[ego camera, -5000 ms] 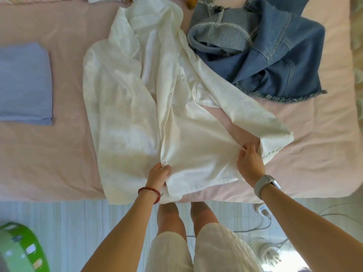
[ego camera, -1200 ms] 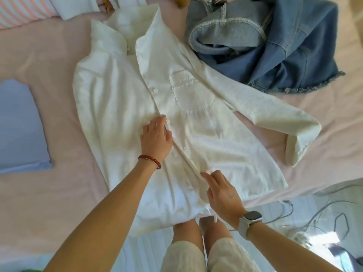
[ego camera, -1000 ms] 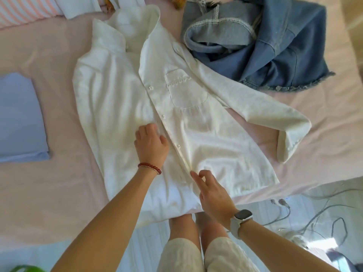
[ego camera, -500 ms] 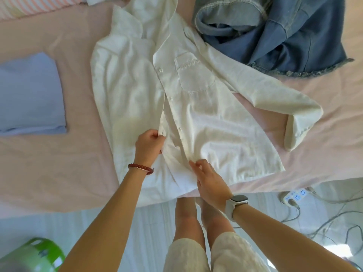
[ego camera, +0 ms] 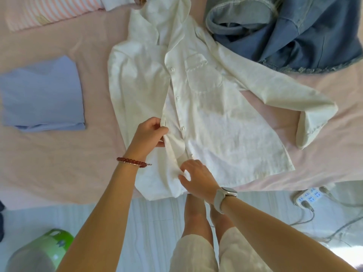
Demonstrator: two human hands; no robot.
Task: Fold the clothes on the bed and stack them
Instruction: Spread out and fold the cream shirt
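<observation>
On the bed [ego camera: 49, 158], my left hand [ego camera: 146, 137] and right hand [ego camera: 196, 176] pinch the white shirt [ego camera: 225, 124] placket; I'd align edges before folding.

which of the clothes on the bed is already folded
The light blue garment at the left: a neat flat rectangle. The white shirt lies spread open, the denim piece crumpled.

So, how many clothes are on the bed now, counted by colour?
White: 1, the shirt, which both the left hand and the right hand pinch at the front edge.
Light blue: 1, the folded garment.
Denim blue: 1, the crumpled heap; whether it is more than one piece cannot be told.
Total: 3
</observation>
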